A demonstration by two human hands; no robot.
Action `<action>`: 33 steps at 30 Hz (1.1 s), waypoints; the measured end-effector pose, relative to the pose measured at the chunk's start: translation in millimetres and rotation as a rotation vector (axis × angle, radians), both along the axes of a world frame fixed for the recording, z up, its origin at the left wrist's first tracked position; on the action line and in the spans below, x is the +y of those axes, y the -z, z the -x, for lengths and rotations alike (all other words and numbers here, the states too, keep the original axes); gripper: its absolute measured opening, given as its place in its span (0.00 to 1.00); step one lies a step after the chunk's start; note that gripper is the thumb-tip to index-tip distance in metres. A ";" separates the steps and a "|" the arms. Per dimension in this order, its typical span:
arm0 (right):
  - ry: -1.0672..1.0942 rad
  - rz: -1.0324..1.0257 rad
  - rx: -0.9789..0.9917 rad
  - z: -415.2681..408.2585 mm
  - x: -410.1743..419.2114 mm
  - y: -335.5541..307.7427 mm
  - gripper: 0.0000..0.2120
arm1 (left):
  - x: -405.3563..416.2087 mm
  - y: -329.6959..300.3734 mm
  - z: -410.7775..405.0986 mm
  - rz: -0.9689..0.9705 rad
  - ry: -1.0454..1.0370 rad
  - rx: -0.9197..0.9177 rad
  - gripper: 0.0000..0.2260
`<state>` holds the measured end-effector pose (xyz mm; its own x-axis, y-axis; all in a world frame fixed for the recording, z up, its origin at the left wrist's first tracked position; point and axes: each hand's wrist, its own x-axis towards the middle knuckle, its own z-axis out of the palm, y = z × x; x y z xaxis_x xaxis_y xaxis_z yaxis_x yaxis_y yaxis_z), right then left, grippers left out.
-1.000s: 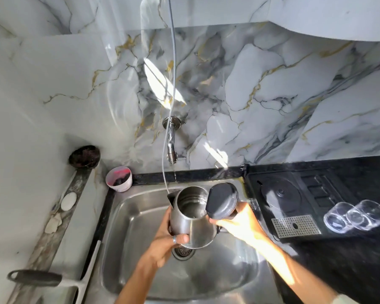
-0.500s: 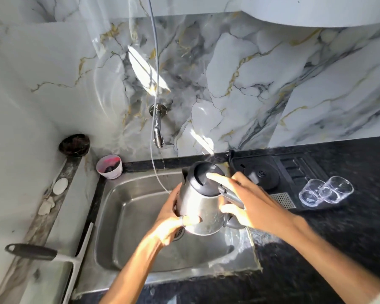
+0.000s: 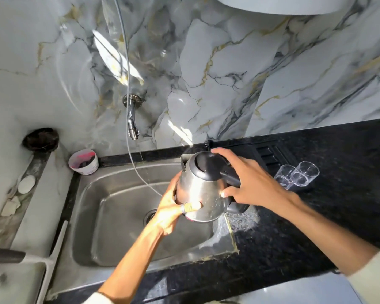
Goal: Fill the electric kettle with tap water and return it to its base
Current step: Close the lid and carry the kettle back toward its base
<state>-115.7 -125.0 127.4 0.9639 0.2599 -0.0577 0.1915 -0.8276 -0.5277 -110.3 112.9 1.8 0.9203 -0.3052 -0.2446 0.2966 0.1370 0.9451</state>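
Steel, with the black lid shut: the kettle (image 3: pixel 201 194) sits between your two hands at the right edge of the sink (image 3: pixel 110 216), tipped a little toward the counter. Your left hand (image 3: pixel 173 207) cups its lower wall, fingers (image 3: pixel 191 207) wrapped round the body. Your right hand (image 3: pixel 248 183) is spread loosely, fingertips on the lid and thumb by the handle; whether it truly grips the handle I cannot tell. With the lid down and the kettle away from the tap (image 3: pixel 133 126), filling looks finished, though no water level shows. Drops appear to fall from the spout, so the tap may want closing. What's left is setting it on the base (image 3: pixel 270 154), the dark tray just beyond your right fingers. Near those fingers two clear glasses (image 3: pixel 296 175) look empty; well beyond your left fingers a white cup (image 3: pixel 83 162) holds something dark and pink.
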 end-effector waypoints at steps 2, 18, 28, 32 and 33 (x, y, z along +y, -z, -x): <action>0.100 -0.084 -0.049 -3.4 -17.6 3.8 0.46 | -17.2 6.2 1.6 0.059 -0.017 0.021 0.51; 0.475 -0.463 -0.132 -129.4 -167.5 62.6 0.24 | -166.6 -6.2 -159.4 -0.123 0.180 -0.045 0.42; 0.413 -0.544 -0.009 -161.2 -196.9 118.5 0.25 | -200.4 34.9 -184.8 -0.145 0.218 0.022 0.30; 0.403 -0.525 0.003 -168.4 -211.1 130.4 0.26 | -205.8 43.6 -184.5 -0.216 0.198 -0.030 0.24; 0.396 -0.504 0.013 -171.3 -213.7 129.6 0.25 | -208.4 42.7 -183.7 -0.237 0.196 -0.036 0.25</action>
